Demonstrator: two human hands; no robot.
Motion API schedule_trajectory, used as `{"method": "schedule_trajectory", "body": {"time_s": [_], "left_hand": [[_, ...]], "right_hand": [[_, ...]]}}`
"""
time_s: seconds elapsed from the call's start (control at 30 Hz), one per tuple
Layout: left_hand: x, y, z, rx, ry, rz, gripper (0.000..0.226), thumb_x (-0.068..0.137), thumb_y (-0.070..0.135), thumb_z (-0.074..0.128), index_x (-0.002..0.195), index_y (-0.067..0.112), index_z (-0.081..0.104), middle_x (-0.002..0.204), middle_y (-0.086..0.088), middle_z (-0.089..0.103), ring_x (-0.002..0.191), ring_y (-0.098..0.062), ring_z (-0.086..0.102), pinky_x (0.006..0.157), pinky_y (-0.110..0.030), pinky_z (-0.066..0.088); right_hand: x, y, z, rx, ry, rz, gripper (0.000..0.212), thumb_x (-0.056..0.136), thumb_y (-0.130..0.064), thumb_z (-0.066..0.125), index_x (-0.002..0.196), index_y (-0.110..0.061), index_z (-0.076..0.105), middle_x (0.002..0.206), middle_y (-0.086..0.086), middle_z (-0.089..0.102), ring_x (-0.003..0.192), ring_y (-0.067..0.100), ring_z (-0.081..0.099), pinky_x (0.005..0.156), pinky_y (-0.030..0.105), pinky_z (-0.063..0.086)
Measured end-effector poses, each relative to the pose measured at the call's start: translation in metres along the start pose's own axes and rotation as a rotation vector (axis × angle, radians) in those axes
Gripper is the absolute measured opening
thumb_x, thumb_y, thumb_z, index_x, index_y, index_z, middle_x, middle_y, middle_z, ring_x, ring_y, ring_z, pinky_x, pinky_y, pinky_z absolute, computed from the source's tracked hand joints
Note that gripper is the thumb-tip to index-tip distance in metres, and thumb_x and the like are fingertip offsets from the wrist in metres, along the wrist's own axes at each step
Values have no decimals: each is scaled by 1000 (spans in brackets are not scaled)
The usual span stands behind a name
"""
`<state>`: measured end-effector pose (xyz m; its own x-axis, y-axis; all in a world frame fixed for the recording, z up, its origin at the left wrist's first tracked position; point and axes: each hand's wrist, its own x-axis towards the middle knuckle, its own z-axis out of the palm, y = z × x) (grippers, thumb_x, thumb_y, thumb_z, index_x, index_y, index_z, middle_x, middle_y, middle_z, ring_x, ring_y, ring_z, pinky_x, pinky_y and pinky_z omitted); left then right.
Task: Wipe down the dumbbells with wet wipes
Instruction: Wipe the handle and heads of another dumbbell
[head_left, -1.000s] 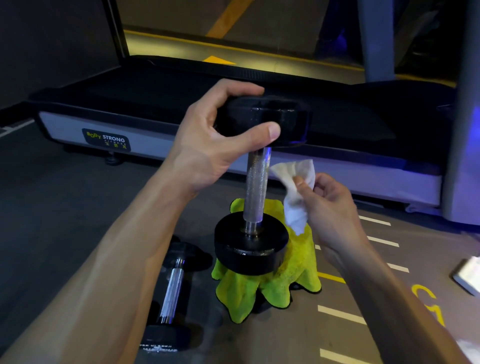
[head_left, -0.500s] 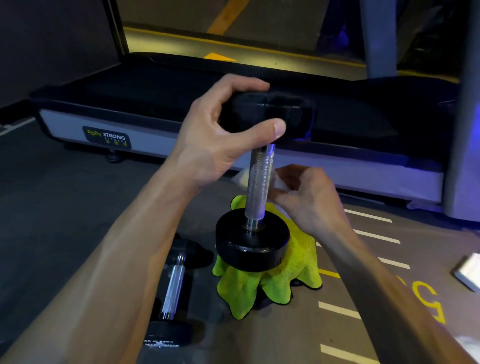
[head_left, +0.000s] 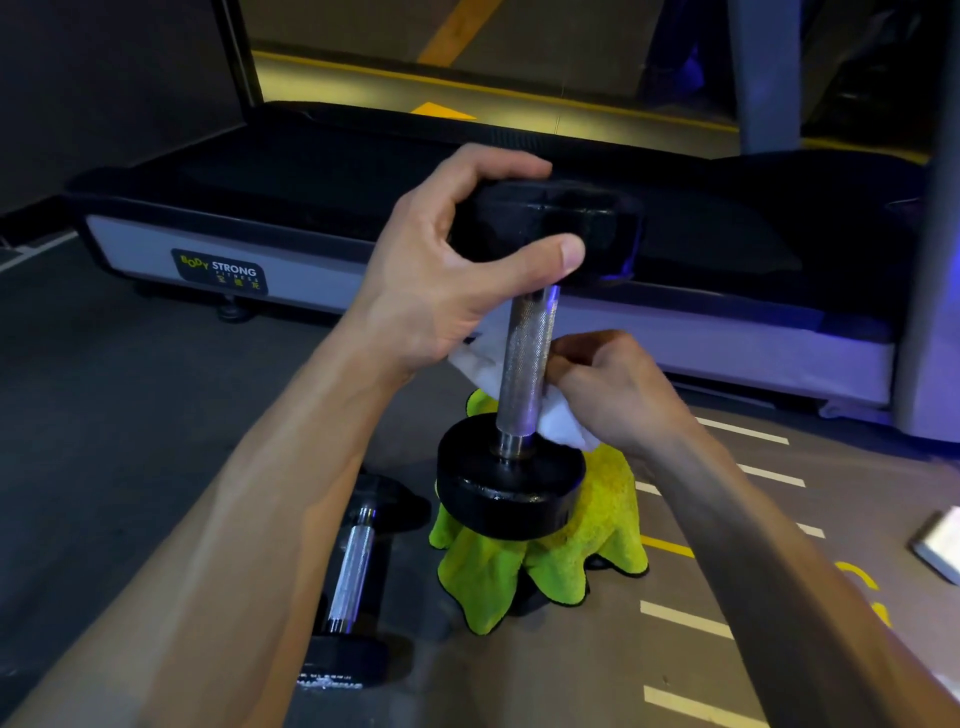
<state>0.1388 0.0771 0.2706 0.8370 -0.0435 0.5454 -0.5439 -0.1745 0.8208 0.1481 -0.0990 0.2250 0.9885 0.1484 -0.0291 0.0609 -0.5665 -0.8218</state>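
- A black dumbbell (head_left: 524, 358) stands on its end, a little tilted, with its bottom weight on a bright yellow-green cloth (head_left: 597, 545) on the floor (head_left: 130, 415).
- The left hand (head_left: 447, 291) grasps the top weight, with fingers over it and the thumb across the front.
- The right hand (head_left: 618, 389) pinches a white wet wipe (head_left: 563, 423) and presses it round the back of the shiny metal bar.
- The dumbbell looks heavy and hard. It could tip over, so holding the top weight is a good way to keep it steady.
- The bar is rough, so the wipe may catch on it. The wipe is soft and thin and could tear.
- A second dumbbell (head_left: 348, 582) lies on the floor just to the left of the cloth.
- A treadmill (head_left: 311, 260) stands behind.
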Motion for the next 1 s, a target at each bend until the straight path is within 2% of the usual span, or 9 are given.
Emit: {"method": "schedule_trajectory", "body": {"time_s": [0.13,0.2,0.3,0.4,0.53,0.63,0.8,0.9,1.0], "left_hand": [[0,1,-1,7,-6,-8,49,82,24,85,126,13,65,113,4,70,105,-5,69,97,-27,55],[0,1,-1,14,-12,-9,49,83,24,85,126,14,65,113,6,69,105,-4,69,96,-26,55],[0,1,-1,16,-10,-6,49,83,24,86,126,14,65,114,3,70,107,-8,70,97,-29,56],[0,0,0,16,-4,-2,48,83,23,86,125,14,65,117,-4,71,109,-14,70,99,-34,57],[1,0,-1,9,-3,-11,48,84,22,87,125,14,65,116,-2,72,108,-11,71,97,-30,57],[1,-2,0,11,5,-12,47,83,25,87,124,16,66,117,-4,72,108,-13,70,99,-35,58],[1,-2,-1,18,10,-19,48,82,28,87,124,17,66,116,-2,72,110,-16,70,101,-41,57],[1,-2,0,19,20,-23,49,80,32,87,123,19,67,117,-3,73,111,-19,71,101,-50,57],[1,-2,0,19,25,-29,50,80,33,87,123,18,67,117,-5,73,112,-21,71,100,-51,57]], "right_hand": [[-9,4,-12,128,-308,55,18,79,-14,61,84,-9,77,84,30,70,70,33,60,71,46,46],[-17,6,-15,175,-400,48,27,71,-11,62,94,-13,76,93,24,72,77,41,60,78,43,43],[-22,9,-10,163,-390,-5,42,74,11,56,108,-9,72,104,20,77,108,50,64,93,56,52],[-21,8,-8,192,-386,-8,53,74,23,47,110,-7,73,105,12,79,109,41,70,92,52,52],[-24,8,-8,273,-376,15,49,74,7,50,111,-12,74,106,17,77,93,24,64,86,39,41],[-32,12,-8,288,-326,33,45,83,3,49,113,-18,75,109,15,77,97,16,66,87,26,50],[-49,9,-17,749,-324,141,56,82,23,26,121,8,64,112,21,75,107,30,73,91,33,60],[-42,14,-15,551,-168,63,37,88,23,49,113,3,68,104,15,78,102,26,75,89,28,60],[-32,22,-3,231,-259,-59,40,85,0,77,119,-19,71,108,-4,79,110,13,71,99,32,53]]}}
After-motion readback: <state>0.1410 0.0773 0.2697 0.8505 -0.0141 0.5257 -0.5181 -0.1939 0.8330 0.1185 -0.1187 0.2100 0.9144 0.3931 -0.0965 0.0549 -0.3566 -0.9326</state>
